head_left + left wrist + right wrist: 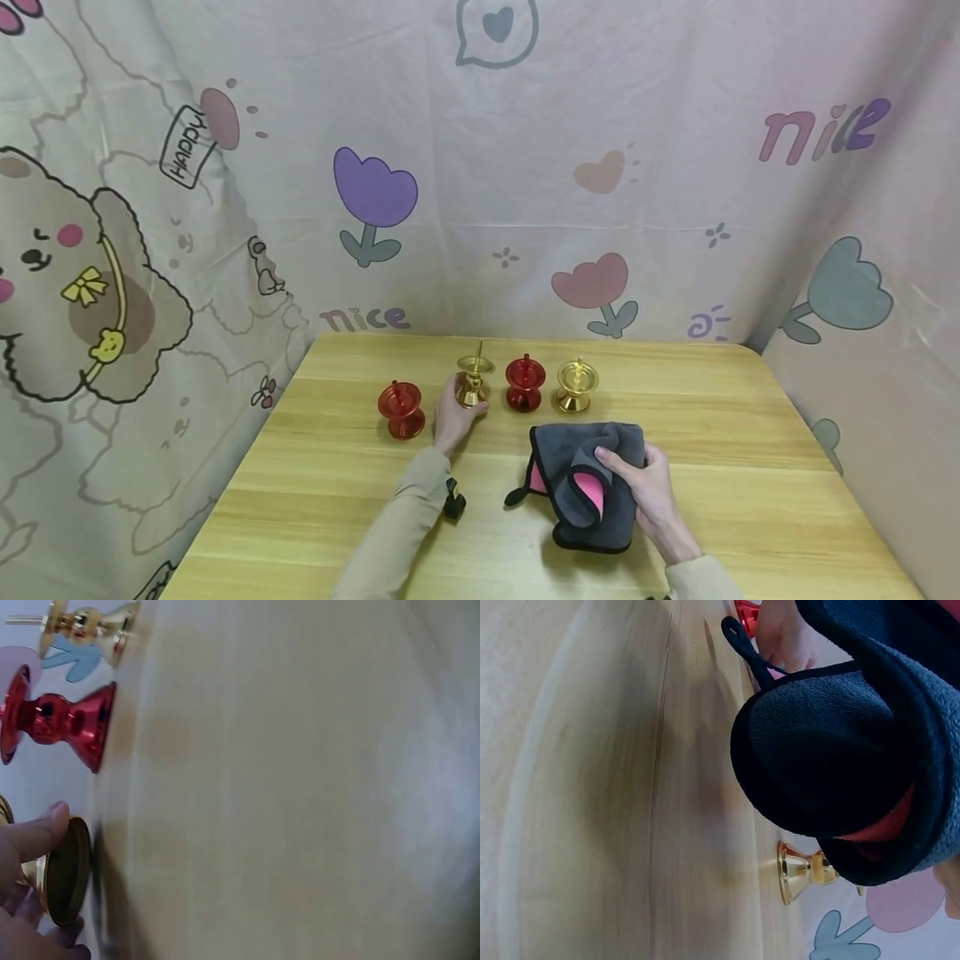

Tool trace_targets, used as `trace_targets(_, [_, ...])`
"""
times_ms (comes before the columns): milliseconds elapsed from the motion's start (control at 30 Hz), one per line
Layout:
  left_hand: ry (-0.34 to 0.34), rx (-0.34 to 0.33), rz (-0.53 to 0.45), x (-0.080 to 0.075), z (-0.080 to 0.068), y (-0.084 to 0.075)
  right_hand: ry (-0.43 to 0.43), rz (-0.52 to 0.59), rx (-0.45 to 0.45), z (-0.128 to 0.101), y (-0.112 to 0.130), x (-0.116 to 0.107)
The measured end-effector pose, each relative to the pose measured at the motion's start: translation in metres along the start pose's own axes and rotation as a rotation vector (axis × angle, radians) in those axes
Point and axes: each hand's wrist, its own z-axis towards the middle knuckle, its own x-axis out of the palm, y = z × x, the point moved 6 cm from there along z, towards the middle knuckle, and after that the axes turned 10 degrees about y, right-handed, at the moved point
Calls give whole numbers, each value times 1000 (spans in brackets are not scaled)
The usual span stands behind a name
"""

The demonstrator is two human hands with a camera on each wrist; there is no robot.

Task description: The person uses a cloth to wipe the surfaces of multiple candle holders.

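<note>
My right hand (651,492) lies nearest me, thumb and fingers curled round a folded grey cloth (588,483). The cloth is thick and fleecy, dark grey outside with a pink lining showing at the fold and a small black hanging loop at its left edge. It rests low on the tabletop (750,500), right of centre, its long side running away from me.

My left hand (452,417) reaches farther out and pinches the base of a gold candlestick (475,379). From the left wrist view I see the thumb (37,829) pressed on the round foot. The candlestick is polished metal with a flared foot, a narrow waist, a shallow cup and a thin spike. It stands upright, long axis vertical, spike pointing up.

In the same row stand a glossy red holder (401,410) at the left, a second red holder (525,384) just right of the candlestick, then another gold holder (577,387), all spool-shaped.

The tabletop is pale wood with a straight grain and rounded corners. Behind it hangs a creased pink curtain (525,167) printed with tulips, hearts, a bear and the word "nice".
</note>
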Motion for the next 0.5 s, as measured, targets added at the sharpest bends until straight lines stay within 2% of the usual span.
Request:
trace_targets(167, [-60,-19,65,-1,0,4,2,6,-7,0,0,1])
trace_targets(300, [-104,-22,72,-4,1,9,-10,-3,2,-1,-1,0])
trace_targets(500, [-89,-11,74,-2,-1,9,-9,0,4,-2,-1,1])
